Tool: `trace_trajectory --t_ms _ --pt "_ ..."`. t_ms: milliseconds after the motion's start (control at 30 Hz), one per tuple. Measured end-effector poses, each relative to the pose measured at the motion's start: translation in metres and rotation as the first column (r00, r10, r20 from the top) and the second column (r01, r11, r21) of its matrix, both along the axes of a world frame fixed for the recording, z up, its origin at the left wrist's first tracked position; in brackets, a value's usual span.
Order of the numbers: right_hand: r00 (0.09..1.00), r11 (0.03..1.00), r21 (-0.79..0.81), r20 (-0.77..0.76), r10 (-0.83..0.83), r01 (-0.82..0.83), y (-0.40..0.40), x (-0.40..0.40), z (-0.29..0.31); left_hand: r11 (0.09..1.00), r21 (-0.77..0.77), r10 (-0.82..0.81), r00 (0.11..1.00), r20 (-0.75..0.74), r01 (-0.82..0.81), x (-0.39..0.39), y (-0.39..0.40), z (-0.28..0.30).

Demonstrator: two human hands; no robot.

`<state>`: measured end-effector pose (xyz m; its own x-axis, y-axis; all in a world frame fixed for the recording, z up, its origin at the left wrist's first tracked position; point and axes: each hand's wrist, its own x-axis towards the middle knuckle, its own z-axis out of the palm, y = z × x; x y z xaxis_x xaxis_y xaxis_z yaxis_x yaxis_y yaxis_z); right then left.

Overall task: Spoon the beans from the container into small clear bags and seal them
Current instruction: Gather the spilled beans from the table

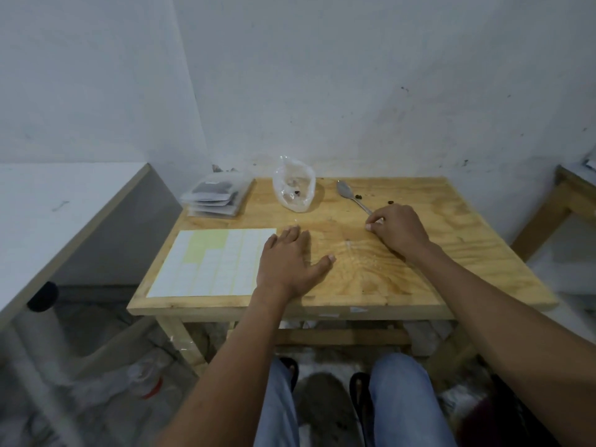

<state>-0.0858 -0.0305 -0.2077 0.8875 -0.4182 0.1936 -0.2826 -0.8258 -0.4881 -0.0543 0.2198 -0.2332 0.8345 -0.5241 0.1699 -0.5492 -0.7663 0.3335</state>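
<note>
A clear plastic container (294, 186) stands at the back middle of the wooden table (403, 269), with only a few dark beans left in it. A metal spoon (347, 192) lies to its right, bowl toward the wall. My right hand (397, 228) has its fingers curled over the spoon's handle end. A few loose beans (358, 197) lie beside the spoon. My left hand (292, 261) rests flat on the table, fingers spread, touching the right edge of a white label sheet (209, 264). A stack of filled clear bags (215, 199) sits at the back left.
A white counter (64, 201) runs along the left of the table. Another wooden table (571, 195) stands at the far right. The wall is right behind the table. My knees and feet show below the front edge.
</note>
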Motion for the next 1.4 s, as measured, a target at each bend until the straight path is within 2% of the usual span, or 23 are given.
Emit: trace_trajectory --t_ms 100,133,167,200,267,300,333,367,433,500,567,633,700,733,867,1133,1200,1233,1267,1300,1333,1367,1400 --pt "1.000 1.000 -0.013 -0.003 -0.002 0.002 0.005 0.001 0.003 1.000 0.009 0.002 1.000 -0.003 -0.002 -0.001 0.000 0.000" --pt "0.998 0.996 0.074 0.035 -0.054 0.051 0.008 0.001 0.005 1.000 0.007 0.003 1.000 -0.001 -0.003 -0.001 -0.001 0.000" --pt "0.984 0.959 0.254 0.094 -0.151 0.123 0.008 0.002 0.007 1.000 0.001 0.004 1.000 0.003 -0.004 -0.001 -0.001 0.000" --pt "0.950 0.842 0.508 0.129 -0.284 0.183 0.007 0.003 0.010 1.000 -0.005 0.004 1.000 0.006 -0.004 -0.001 -0.001 0.000" --pt "0.886 0.381 0.912 0.047 -0.462 0.150 0.004 0.000 0.018 1.000 -0.007 0.003 1.000 0.014 -0.003 0.000 -0.001 0.000" --pt "0.871 0.183 0.978 0.007 -0.491 0.095 -0.001 -0.003 0.020 1.000 0.001 0.005 1.000 0.017 -0.005 0.001 -0.001 0.000" --pt "0.865 0.061 0.997 -0.006 -0.501 0.042 -0.007 -0.006 0.021 1.000 0.019 0.011 1.000 0.024 -0.011 0.002 -0.003 0.002" --pt "0.871 -0.009 1.000 -0.001 -0.492 -0.003 -0.012 -0.010 0.022 0.999 0.042 0.026 0.999 0.032 -0.027 0.002 -0.007 0.005" --pt "0.879 -0.017 0.999 0.018 -0.476 -0.030 -0.026 -0.017 0.022 0.994 0.084 0.067 0.997 0.034 -0.070 0.002 -0.018 0.014" --pt "0.885 0.079 0.996 0.006 -0.466 0.034 -0.038 -0.022 0.021 0.992 0.101 0.079 0.996 0.033 -0.082 0.001 -0.030 0.016" --pt "0.890 0.310 0.935 -0.015 -0.456 0.174 -0.046 -0.026 0.019 0.995 0.100 0.019 1.000 0.024 -0.022 0.002 -0.041 0.010" --pt "0.891 0.588 0.764 0.036 -0.452 0.267 -0.050 -0.029 0.011 0.991 0.123 -0.046 0.999 0.014 0.043 0.004 -0.048 0.001" --pt "0.927 0.806 0.540 0.119 -0.356 0.241 -0.051 -0.034 0.003 0.987 0.147 -0.072 0.997 0.020 0.068 0.009 -0.052 -0.002" --pt "0.945 0.872 0.433 0.119 -0.305 0.227 -0.052 -0.035 -0.001 0.985 0.155 -0.079 0.997 0.024 0.074 0.013 -0.054 -0.002" --pt "0.967 0.955 0.165 0.025 -0.254 0.247 -0.052 -0.034 -0.007 0.981 0.157 -0.117 0.993 -0.010 0.117 0.021 -0.061 0.005" --pt "0.982 0.977 -0.098 0.004 -0.190 0.190 -0.044 -0.036 -0.010 0.976 0.165 -0.142 0.990 0.010 0.138 0.018 -0.076 -0.005" --pt "0.970 0.971 -0.004 0.039 -0.241 0.241 -0.041 -0.033 -0.007 0.978 0.162 -0.137 0.990 0.011 0.134 0.018 -0.075 -0.004" --pt "0.952 0.945 0.160 0.069 -0.299 0.285 -0.040 -0.030 -0.004 0.978 0.159 -0.135 0.991 0.012 0.132 0.018 -0.076 -0.004" --pt "0.918 0.860 0.396 0.091 -0.386 0.322 -0.039 -0.026 0.000 0.979 0.154 -0.134 0.991 0.013 0.131 0.018 -0.076 -0.004" --pt "0.877 0.695 0.647 0.083 -0.473 0.313 -0.038 -0.024 0.006 0.980 0.147 -0.134 0.991 0.014 0.130 0.018 -0.075 -0.005" --pt "0.846 0.475 0.840 0.036 -0.531 0.262 -0.037 -0.022 0.011 0.982 0.138 -0.134 0.991 0.015 0.131 0.018 -0.075 -0.006" --pt "0.832 0.272 0.942 -0.012 -0.554 0.195 -0.037 -0.022 0.015 0.983 0.128 -0.135 0.991 0.016 0.132 0.018 -0.075 -0.006" --pt "0.836 0.138 0.981 -0.037 -0.548 0.134 -0.038 -0.022 0.018 0.984 0.122 -0.134 0.991 0.017 0.131 0.019 -0.075 -0.006"
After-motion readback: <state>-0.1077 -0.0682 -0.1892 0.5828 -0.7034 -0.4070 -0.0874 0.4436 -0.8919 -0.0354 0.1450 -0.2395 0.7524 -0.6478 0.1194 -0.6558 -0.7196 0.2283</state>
